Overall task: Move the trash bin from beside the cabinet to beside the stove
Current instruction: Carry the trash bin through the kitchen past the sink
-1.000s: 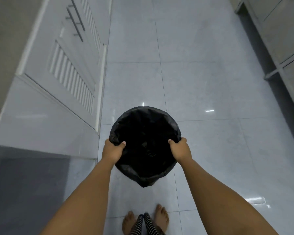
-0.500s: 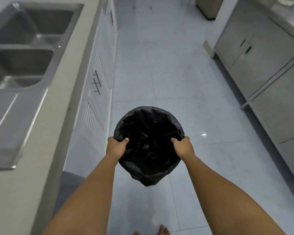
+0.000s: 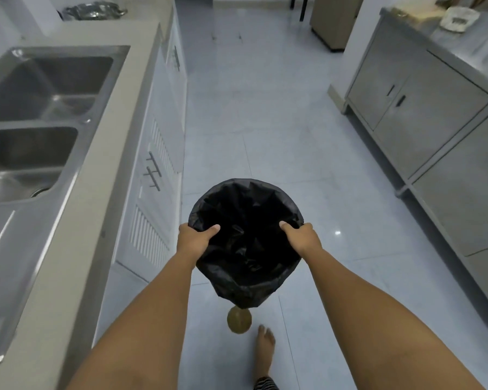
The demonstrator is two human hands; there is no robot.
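Trash bin [image 3: 247, 243] with black liner held off tiled floor [image 3: 279, 130], in aisle between two counters. Left hand [image 3: 194, 238] grips near-left rim, thumb inside; right hand [image 3: 301, 237] grips near-right rim likewise. Double steel sink [image 3: 40, 116] in counter at left, white louvred cabinet doors [image 3: 152, 215] below. Steel cabinet [image 3: 423, 116] at right. Bare foot [image 3: 264, 347] and brownish round thing [image 3: 238, 319] on floor under bin.

trash bin [image 3: 245, 249] | black liner | upright | held above floor

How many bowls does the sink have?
2, both in the counter on the left: the far bowl higher in the picture and the near bowl below it, with a drain showing. The frame's edge cuts both off.
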